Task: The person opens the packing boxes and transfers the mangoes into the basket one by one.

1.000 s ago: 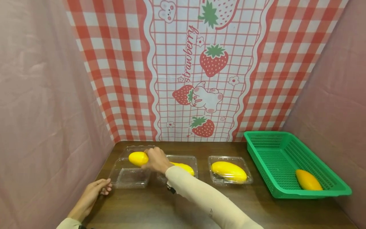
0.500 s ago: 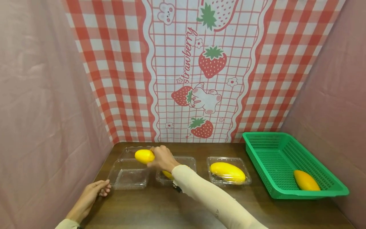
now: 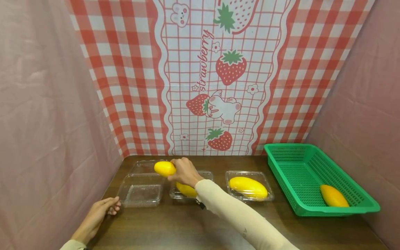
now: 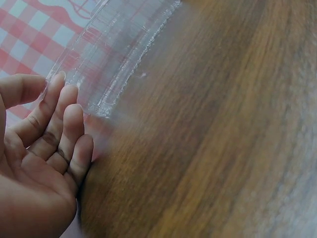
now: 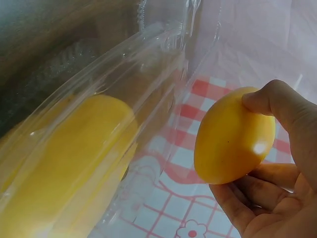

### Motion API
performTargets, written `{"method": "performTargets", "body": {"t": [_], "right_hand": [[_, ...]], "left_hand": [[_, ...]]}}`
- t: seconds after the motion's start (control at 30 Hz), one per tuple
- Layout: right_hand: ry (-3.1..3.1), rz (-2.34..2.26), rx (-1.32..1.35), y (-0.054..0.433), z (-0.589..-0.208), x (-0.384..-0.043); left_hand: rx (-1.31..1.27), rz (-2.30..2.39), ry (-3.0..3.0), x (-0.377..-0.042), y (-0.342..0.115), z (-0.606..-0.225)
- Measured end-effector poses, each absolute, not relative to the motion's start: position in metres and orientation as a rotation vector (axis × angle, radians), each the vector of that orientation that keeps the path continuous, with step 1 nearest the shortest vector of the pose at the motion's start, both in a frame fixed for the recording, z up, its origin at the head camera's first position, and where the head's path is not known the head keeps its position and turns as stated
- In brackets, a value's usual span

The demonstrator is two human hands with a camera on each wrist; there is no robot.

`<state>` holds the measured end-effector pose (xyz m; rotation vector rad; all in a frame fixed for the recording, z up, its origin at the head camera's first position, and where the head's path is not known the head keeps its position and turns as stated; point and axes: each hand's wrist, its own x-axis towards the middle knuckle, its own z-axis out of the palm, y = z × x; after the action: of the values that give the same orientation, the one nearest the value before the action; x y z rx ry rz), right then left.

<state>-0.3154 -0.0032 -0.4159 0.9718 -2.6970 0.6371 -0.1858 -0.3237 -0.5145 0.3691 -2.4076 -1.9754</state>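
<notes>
My right hand grips a yellow mango in the air, behind and above the middle clear plastic box. In the right wrist view, the thumb lies on one side of this mango and the fingers on the other. An open clear clamshell box stands at the left, its lid folded back. At that box's near left corner is my left hand. The left wrist view shows its thumb and index finger pinching the edge of the clear box; the other fingers are loosely bent.
A mango lies in the middle box, partly behind my right arm. Another mango is inside a closed clear box to its right. At the far right, a green basket holds one orange-yellow mango. Patterned cloth hangs behind the table.
My right hand has carried the mango rightward, from above the open box towards the middle box. The left hand has stayed at the open box's corner.
</notes>
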Motion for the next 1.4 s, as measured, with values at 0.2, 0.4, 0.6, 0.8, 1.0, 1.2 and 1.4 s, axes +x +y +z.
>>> {"method": "performTargets", "body": {"t": [0.2,0.4,0.6,0.8,1.0,1.2,1.4], "right_hand": [[-2.694,0.661,0.970,0.004,-0.417,-0.315],[-2.677,0.649,0.975,0.010,-0.414,-0.314],[-2.655,0.686,0.976,0.019,-0.411,-0.314],[-2.664,0.678,0.956,0.028,-0.410,-0.314],[-2.657,0.653,0.939,0.037,-0.410,-0.316],[-2.637,0.671,0.931,0.047,-0.410,-0.316],[-2.642,0.691,0.933,0.059,-0.411,-0.314]], "left_hand": [[0.363,-1.972,-2.414,-0.186,-0.323,-0.514],[0.356,-1.969,-2.416,-0.187,-0.322,-0.515],[0.330,-1.966,-2.405,-0.188,-0.322,-0.514],[0.317,-1.958,-2.408,-0.187,-0.323,-0.514],[0.328,-1.949,-2.413,-0.188,-0.323,-0.513],[0.333,-1.954,-2.426,-0.187,-0.324,-0.515],[0.345,-1.949,-2.448,-0.183,-0.324,-0.517]]}}
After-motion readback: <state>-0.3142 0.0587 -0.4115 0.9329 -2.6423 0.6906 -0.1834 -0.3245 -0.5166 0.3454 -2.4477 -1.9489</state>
